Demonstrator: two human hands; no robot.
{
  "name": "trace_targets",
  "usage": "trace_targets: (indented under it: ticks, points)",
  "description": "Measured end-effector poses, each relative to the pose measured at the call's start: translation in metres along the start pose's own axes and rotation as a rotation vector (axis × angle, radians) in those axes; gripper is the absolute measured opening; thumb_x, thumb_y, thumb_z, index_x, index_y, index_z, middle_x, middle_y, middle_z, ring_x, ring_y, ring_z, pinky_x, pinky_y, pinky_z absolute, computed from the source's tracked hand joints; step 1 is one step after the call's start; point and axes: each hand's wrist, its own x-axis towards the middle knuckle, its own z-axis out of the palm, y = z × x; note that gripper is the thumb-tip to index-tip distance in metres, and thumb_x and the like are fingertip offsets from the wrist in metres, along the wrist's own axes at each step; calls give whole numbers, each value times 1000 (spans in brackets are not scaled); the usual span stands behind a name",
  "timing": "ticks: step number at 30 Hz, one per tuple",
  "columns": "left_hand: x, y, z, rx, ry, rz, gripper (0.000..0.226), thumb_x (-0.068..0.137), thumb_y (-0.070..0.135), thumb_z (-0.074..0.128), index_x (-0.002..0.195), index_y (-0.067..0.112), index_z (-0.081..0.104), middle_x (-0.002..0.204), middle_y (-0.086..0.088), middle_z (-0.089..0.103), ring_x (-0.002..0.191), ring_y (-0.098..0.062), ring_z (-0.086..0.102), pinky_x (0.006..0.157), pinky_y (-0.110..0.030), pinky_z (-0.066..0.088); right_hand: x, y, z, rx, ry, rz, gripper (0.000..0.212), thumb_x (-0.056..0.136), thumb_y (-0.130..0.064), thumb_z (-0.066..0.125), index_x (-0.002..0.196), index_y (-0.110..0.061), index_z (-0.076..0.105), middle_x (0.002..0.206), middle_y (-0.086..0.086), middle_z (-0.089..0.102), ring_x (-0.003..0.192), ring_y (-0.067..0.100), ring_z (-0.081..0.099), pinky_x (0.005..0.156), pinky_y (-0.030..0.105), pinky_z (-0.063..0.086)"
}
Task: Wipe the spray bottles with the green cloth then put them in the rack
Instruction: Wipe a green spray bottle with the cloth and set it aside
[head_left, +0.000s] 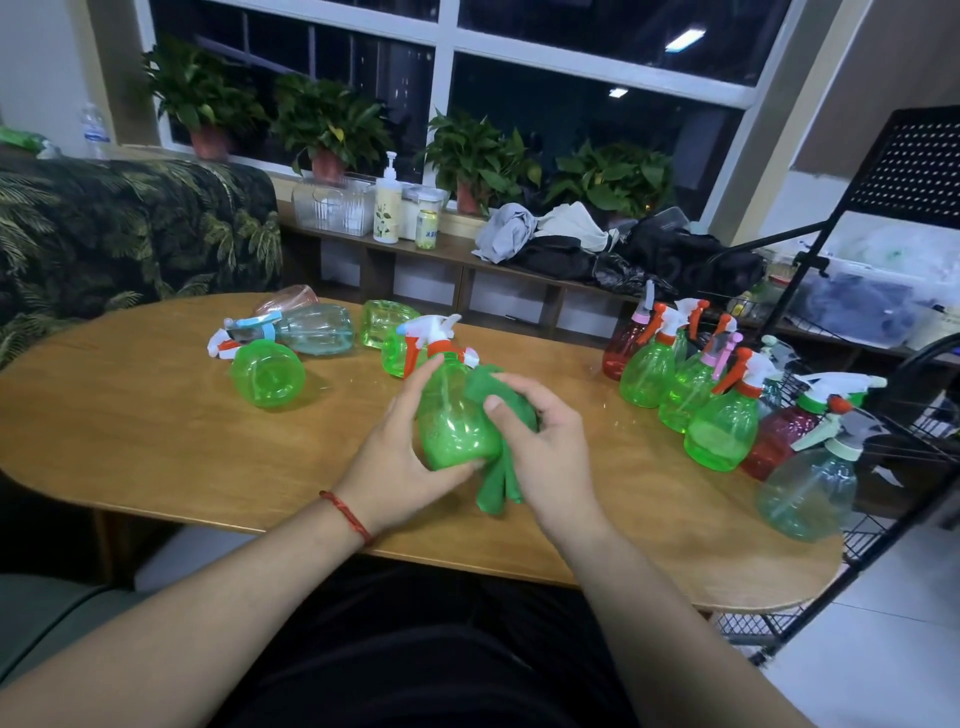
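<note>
Your left grip (400, 457) curls round the green spray bottle (454, 431) above the table (156, 441). Your right grip (545, 452) clutches the green cloth (501, 395) against it. Five lying bottles (267, 371) are on your left, and at least six standing bottles (722, 431) crowd the right edge beside the rack (914, 166).

Spray bottle (454, 426) in left hand (400, 457): translucent green; trigger head white with orange-red collar. Green cloth (501, 483) at right hand (545, 447): solid, deeper green. Red cord (347, 514) on left wrist. Surface (156, 415): tan wood grain. Standing bottles (722, 431) right of right hand: green, red, pale teal. Sofa (130, 234) beyond left hand: dark, palm-leaf print.
</note>
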Motion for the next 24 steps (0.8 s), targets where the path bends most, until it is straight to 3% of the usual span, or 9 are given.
trace_targets:
  ticks: [2,4,9,14,17,20,22,24]
  points:
    - [2,-4,2,-14,46,-36,111,71,45,92,163,36,31,160,6,49,147,-12,48,121,-46,42,-13,7,2,-243,-19,-228,24,97,-13,74,119,-18,80,128,-6,73,124,9,66,112,37,52]
    - [4,-3,2,1,83,-76,109,68,54,89,161,34,36,156,5,52,144,-9,50,119,-43,44,-23,13,3,-423,-66,-413,24,98,-17,73,121,-19,80,135,-7,69,129,6,63,110,31,52]
    - [5,0,3,8,116,-97,107,65,58,86,159,37,40,154,8,52,141,-7,51,117,-39,46,-20,20,-1,-498,-110,-566,25,101,-13,72,125,-14,79,141,1,66,137,18,60,110,41,54]
    - [8,-2,3,-24,131,-77,103,70,54,90,158,34,41,155,8,53,144,-8,51,120,-38,44,-17,22,3,-216,26,-364,26,99,-6,73,124,-11,77,137,3,67,132,16,62,113,29,47]
    - [12,3,8,-88,147,-91,99,75,40,94,158,28,42,154,16,54,142,-2,51,116,-22,41,-16,31,5,-2,138,-187,27,102,-10,71,126,-23,75,132,-1,72,129,21,65,112,37,50]
    - [21,2,23,-133,159,-148,94,78,29,96,155,27,43,135,35,59,126,8,58,104,-13,45,-8,34,1,233,194,41,22,104,-7,68,122,-18,75,120,2,79,115,18,73,100,38,57]
    - [29,2,34,-178,168,-198,93,77,28,97,151,31,42,129,27,65,117,6,64,103,-21,52,-1,38,-4,271,237,112,21,103,-6,68,118,-18,77,117,3,80,111,19,75,100,42,58]
    - [36,3,46,-256,148,-232,94,74,30,99,149,39,41,131,15,67,116,-3,68,104,-30,55,5,44,-8,327,281,157,19,103,-8,68,117,-17,78,117,7,80,114,29,74,106,54,56]
